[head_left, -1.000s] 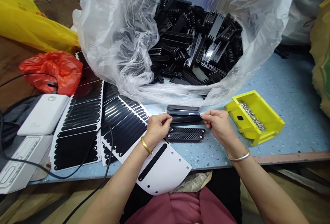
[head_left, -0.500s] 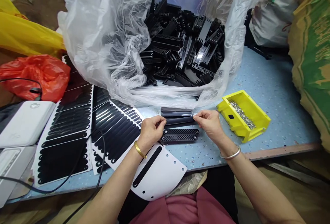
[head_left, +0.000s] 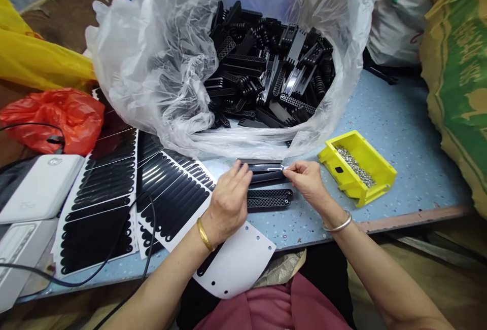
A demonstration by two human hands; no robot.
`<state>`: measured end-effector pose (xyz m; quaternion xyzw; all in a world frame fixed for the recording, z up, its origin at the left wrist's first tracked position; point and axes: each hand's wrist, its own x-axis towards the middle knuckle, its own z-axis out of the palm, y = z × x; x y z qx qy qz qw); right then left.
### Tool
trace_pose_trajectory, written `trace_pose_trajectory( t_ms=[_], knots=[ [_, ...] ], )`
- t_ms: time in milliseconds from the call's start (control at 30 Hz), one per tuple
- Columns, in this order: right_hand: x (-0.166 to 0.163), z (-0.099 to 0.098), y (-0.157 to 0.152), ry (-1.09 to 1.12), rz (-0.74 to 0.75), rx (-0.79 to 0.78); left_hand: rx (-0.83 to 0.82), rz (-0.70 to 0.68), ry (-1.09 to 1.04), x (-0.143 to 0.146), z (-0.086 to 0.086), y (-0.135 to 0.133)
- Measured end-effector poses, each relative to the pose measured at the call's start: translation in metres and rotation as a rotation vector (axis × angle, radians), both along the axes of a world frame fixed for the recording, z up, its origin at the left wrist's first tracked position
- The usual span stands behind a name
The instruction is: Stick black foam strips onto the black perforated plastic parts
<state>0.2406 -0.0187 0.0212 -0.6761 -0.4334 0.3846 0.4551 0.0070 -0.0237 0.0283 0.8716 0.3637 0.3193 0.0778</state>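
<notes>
My right hand (head_left: 306,178) pinches the right end of a glossy black strip (head_left: 266,176) between thumb and fingertips. The strip lies along dark bars on the table, and how firmly it sits on them I cannot tell. My left hand (head_left: 230,200) lies with fingers stretched out over the strip's left end, hiding it. Just nearer to me, two black bars with a meshed pattern (head_left: 270,199) rest side by side, their left ends behind my left hand. Under my left wrist is a white backing sheet (head_left: 243,264) carrying one black strip, now mostly covered.
A clear plastic bag (head_left: 152,76) full of black handle-like parts (head_left: 262,66) stands at the back. On the right sits a yellow bin (head_left: 380,160) of small metal pieces. Sheets of black strips (head_left: 95,233), a white box-shaped device (head_left: 40,188) and a cable (head_left: 152,218) occupy the left.
My left hand has gone from pinching the strip's left end to lying spread over it. My right hand keeps its pinch at the right end.
</notes>
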Motion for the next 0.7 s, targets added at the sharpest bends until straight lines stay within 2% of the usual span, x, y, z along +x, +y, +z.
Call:
trace_pose_trajectory(
  t_ms=[67, 133, 467, 700],
  knots=[
    [0.000, 0.000, 0.000, -0.002, -0.001, 0.002, -0.037, -0.121, 0.049, 0.005, 0.004, -0.010],
    [0.000, 0.000, 0.000, -0.002, 0.002, 0.005, -0.077, -0.173, 0.118, 0.011, 0.005, -0.017],
    [0.000, -0.001, -0.001, 0.030, -0.006, 0.002, -0.075, -0.135, 0.230, 0.022, -0.007, -0.025],
    [0.003, 0.006, 0.001, 0.161, -0.027, -0.075, -0.045, -0.128, 0.233, 0.022, -0.010, -0.025]
  ],
)
